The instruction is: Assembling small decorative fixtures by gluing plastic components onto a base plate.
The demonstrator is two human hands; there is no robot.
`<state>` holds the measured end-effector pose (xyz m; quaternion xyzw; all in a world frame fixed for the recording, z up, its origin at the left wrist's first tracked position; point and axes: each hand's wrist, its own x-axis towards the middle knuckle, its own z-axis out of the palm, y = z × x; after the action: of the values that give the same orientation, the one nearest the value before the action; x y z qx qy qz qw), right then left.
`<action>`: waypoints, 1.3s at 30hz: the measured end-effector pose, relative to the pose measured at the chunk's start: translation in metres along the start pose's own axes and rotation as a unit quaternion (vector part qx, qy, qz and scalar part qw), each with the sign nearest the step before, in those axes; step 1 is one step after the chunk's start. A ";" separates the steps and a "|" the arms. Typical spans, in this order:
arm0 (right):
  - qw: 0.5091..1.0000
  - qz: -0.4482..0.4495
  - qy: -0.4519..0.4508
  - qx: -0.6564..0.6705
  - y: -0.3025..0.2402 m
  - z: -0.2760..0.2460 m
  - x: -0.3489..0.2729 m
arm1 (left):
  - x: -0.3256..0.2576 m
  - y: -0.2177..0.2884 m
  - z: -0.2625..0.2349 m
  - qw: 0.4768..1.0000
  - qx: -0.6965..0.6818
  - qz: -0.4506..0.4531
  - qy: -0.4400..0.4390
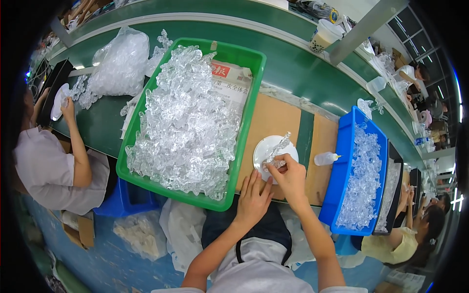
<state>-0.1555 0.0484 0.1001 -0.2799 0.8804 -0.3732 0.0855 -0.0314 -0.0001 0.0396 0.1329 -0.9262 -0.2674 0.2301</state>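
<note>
Pinching a clear plastic piece [277,148] between thumb and fingertips, the right hand [289,177] keeps a closed grip on its lower end, so that the piece slants up and to the right over a white round disc [262,149]. The left hand [254,196] lies flat and open beside it, fingers extended onto the lower left edge of the disc, holding nothing. The disc rests on a brown cardboard sheet [269,116] laid on the green surface [303,63]. Just to the right of the right hand, a small squeeze bottle [326,158] with a yellow tip lies on its side on a second cardboard strip. Left of the hands, a green tray [240,146] is heaped with clear plastic pieces and lined at its far end with newspaper [233,80]. Right of the bottle, a blue bin [340,161] holds more clear pieces. Further along the surface to the left sits a clear plastic bag [120,62] of the same material, near a seated co-worker whose hand [67,108] holds a white disc [58,100]. At the far edge of the surface stands a drink cup [323,35] with a lid.
</note>
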 end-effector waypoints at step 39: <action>0.999 -0.041 0.006 0.015 0.008 0.000 -0.009 | 0.023 0.001 -0.016 0.893 -0.407 -0.185 0.054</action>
<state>-0.1518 0.0576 0.0946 -0.3122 0.8628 -0.3916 0.0690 -0.0432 -0.0146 0.0599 0.2107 -0.6808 -0.6515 0.2601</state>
